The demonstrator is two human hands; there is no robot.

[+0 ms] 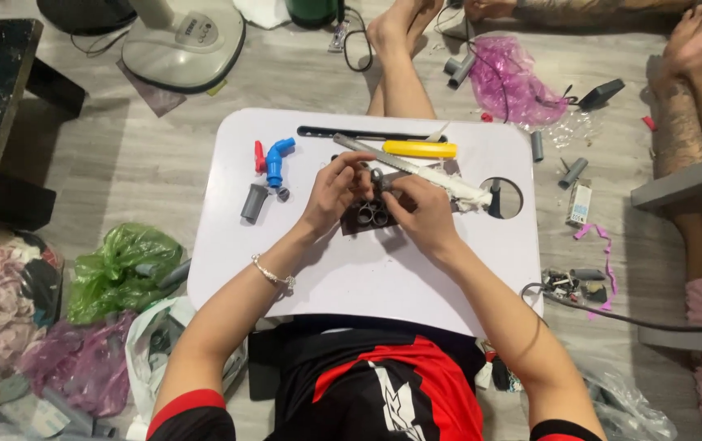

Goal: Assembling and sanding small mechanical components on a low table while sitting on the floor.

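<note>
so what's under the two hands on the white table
A dark mat with short grey pipe rings lies beneath the left hand and right hand. The hands cover most of the small part they grip.

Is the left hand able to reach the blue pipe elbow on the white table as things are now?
Probably yes. The blue pipe elbow lies in the open on the white table, just left of the left hand, with nothing between them. But that hand is now busy holding small grey parts together with the right hand.
</note>
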